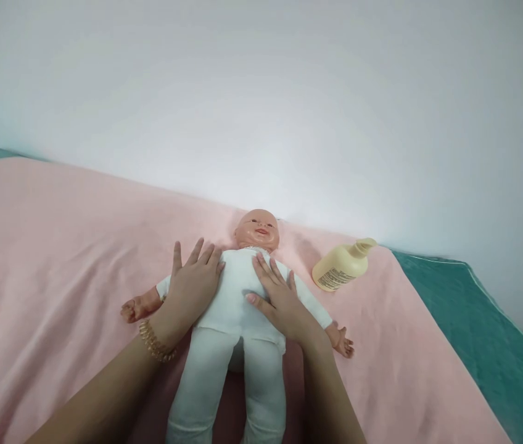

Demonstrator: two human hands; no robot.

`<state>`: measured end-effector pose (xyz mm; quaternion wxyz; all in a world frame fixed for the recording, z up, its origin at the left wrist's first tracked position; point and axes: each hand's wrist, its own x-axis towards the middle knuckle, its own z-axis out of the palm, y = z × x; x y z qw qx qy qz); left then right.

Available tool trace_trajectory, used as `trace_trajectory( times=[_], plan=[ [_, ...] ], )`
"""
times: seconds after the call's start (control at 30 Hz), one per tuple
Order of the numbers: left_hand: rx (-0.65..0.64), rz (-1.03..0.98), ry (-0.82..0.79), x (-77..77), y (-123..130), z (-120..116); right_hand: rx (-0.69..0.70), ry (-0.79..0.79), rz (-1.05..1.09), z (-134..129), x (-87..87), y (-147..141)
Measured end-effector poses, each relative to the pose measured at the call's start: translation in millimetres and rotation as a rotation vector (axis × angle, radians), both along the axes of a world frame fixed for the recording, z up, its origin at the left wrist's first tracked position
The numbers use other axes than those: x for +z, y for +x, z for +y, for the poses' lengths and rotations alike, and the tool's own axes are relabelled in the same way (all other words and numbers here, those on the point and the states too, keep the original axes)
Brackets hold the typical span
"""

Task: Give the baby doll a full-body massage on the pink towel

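Observation:
A baby doll (224, 317) in a white top and white trousers lies on its back, its head toward the wall and its arms spread out. My left hand (195, 277) rests with fingers stretched over the doll's sleeve and the side of its chest, partly hiding that arm. Flat on the other side of the chest lies my right hand (280, 299), thumb and fingers apart. Neither hand holds anything. A coil bracelet (153, 342) circles my left wrist.
A yellow pump bottle (339, 266) stands to the right of the doll's shoulder. Under everything spreads a pink blanket (71, 246), with a green cover (469, 308) showing at the right. A pale wall (261, 92) rises behind.

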<state>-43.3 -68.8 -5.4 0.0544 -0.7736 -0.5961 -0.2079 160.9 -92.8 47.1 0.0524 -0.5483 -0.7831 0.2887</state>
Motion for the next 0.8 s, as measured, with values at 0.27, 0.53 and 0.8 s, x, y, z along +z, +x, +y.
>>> trace_trajectory(
  times=[0.27,0.53,0.8],
  plan=[
    [0.001,0.023,-0.054,9.7,3.1,-4.1,-0.095,-0.123,-0.11,-5.0,12.7,21.6],
    [-0.646,-0.046,-0.198,32.7,12.8,-34.5,-0.096,-0.185,-0.179,-9.8,17.2,35.0],
    [-0.801,-0.224,-0.404,35.7,24.0,-32.5,-0.088,-0.175,-0.181,-9.3,13.9,39.0]
  ],
)
